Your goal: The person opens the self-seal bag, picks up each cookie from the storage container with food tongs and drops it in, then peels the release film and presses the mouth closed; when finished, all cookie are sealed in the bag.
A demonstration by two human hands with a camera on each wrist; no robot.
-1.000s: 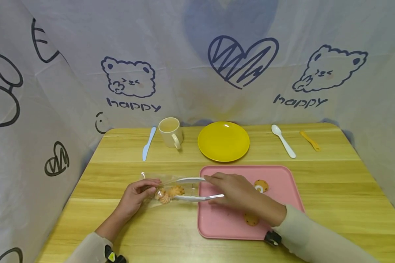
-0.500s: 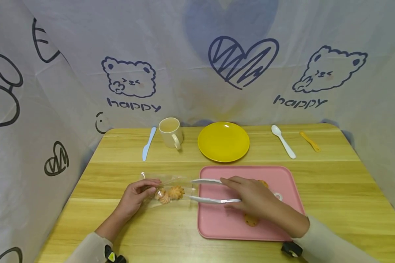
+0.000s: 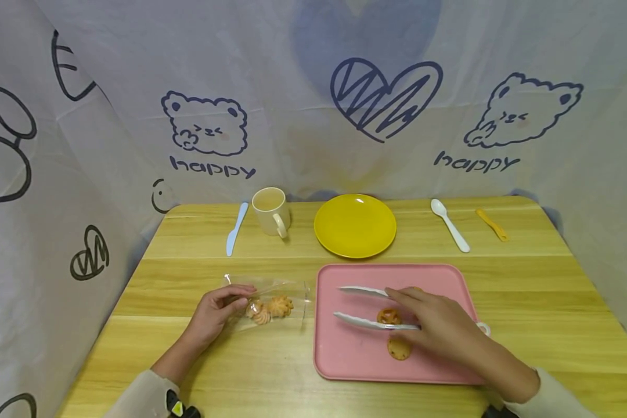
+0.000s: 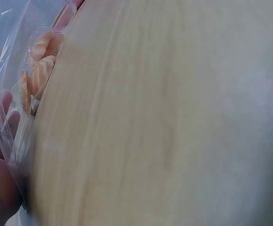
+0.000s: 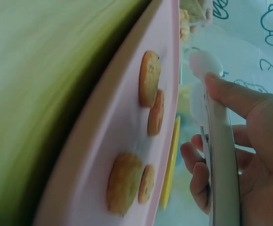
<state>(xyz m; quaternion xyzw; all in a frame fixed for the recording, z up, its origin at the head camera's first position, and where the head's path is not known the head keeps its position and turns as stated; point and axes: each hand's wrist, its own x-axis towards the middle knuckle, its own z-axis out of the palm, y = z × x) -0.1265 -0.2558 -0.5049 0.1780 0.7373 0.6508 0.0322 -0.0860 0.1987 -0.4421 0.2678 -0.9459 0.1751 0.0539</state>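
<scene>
On the wood-grained table [image 3: 261, 360] lies a smooth pink tray [image 3: 355, 360] with rounded corners. Over it, the person's right hand [image 3: 444, 325] grips white tongs [image 3: 363, 321], thumb on one arm, fingers curled round the other; the tips stand apart. Left of the tray, the left hand [image 3: 214, 313] pinches the left end of a clear, crinkled bag [image 3: 299, 316]; the left wrist view cuts off much of that hand. Ridged cookies [image 3: 280, 306] lie inside, hard to count. The right wrist view shows four browned round biscuits [image 5: 149, 77] on the tray; from the head, the right hand partly hides them.
</scene>
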